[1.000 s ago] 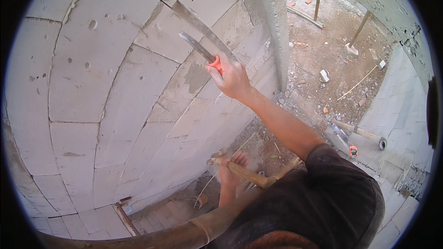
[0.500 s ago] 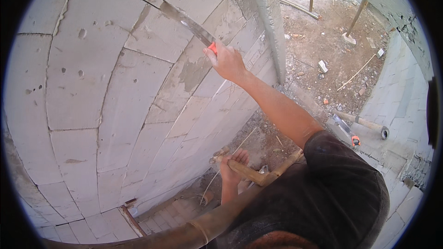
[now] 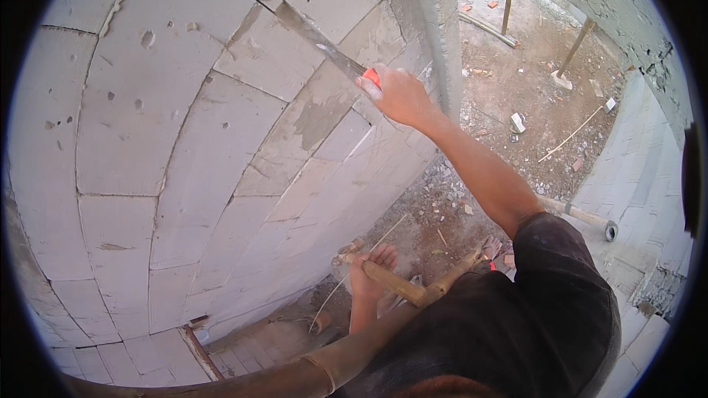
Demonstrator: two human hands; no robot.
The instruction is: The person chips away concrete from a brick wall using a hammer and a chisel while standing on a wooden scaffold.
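My right hand (image 3: pixel 402 96) is closed on the orange grip of a long flat-bladed tool (image 3: pixel 324 46). Its metal blade lies slantwise against the pale block wall (image 3: pixel 192 140). Two dark curved lines run on from the blade toward the upper left; I cannot tell whether they are blade edges or joints. A grey damp-looking patch (image 3: pixel 318 121) marks the blocks beneath the tool. Lower down, my left hand (image 3: pixel 375 265) is around a short bamboo pole (image 3: pixel 394 282), its fingers showing past the pole.
A thick bamboo pole (image 3: pixel 324 368) crosses low in front of my body. Rubble, sticks and a white block piece (image 3: pixel 518 123) lie on the dirt ground beyond the wall's edge. Upright poles (image 3: pixel 509 1) stand farther off. A pale tube (image 3: pixel 582 214) rests at the right.
My right hand and the tool have moved right along the wall. My view has shifted a little. The orange-handled tool lying at the right is now out of sight. My left hand stays put.
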